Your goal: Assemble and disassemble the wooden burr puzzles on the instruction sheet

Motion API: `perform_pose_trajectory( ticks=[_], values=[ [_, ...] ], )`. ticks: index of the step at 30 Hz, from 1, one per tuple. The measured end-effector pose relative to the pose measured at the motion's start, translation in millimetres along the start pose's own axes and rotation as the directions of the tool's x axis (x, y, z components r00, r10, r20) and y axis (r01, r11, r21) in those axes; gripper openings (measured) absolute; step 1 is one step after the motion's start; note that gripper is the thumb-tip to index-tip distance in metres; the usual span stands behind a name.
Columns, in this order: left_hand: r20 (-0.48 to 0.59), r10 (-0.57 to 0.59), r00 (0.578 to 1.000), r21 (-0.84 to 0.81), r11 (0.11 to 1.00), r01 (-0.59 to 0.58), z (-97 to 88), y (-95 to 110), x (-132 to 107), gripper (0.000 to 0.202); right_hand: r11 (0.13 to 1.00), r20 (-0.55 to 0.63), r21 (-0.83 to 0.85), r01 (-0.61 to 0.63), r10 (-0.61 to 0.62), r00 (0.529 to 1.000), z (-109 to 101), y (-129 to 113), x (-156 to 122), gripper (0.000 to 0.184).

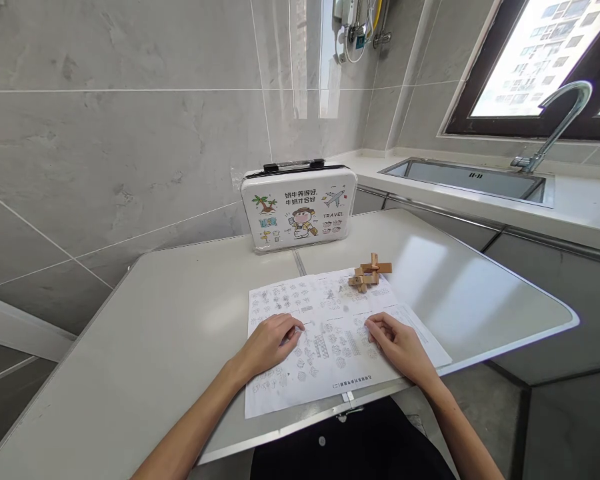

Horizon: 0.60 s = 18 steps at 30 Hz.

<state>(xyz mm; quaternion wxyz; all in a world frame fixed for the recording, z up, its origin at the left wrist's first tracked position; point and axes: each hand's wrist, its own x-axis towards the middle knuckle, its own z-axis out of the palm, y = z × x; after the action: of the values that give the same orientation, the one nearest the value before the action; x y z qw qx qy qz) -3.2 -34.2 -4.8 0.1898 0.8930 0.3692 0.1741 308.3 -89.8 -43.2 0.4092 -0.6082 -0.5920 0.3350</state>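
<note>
A printed instruction sheet (330, 360), covered in small line diagrams, lies on the white table. My left hand (273, 340) rests on its left part, fingers loosely curled together and holding nothing visible. On the right part of the paper sits my right hand (395, 340), its fingers bent in and the thumb near the index finger. Beyond the hands, at the paper's far right corner, stand two wooden interlocking puzzles (370, 273) made of crossed sticks, close together. Neither hand touches them.
A white cartoon-printed case (300, 210) with a black handle stands upright at the table's back, near the tiled wall. To the right are a counter with a sink (470, 180) and a faucet (560, 127). The folding table (180, 320) has a centre seam.
</note>
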Motion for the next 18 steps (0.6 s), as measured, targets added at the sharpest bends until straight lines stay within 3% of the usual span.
perform_pose_trajectory(
  ticks=[18],
  values=[
    [-0.016, 0.013, 1.0, -0.005, 1.0, -0.013, -0.1, -0.7, 0.0, 0.023, 1.0, 0.005, -0.005, -0.011, 0.011, 1.0, 0.1, 1.0, 0.2, 0.037]
  ],
)
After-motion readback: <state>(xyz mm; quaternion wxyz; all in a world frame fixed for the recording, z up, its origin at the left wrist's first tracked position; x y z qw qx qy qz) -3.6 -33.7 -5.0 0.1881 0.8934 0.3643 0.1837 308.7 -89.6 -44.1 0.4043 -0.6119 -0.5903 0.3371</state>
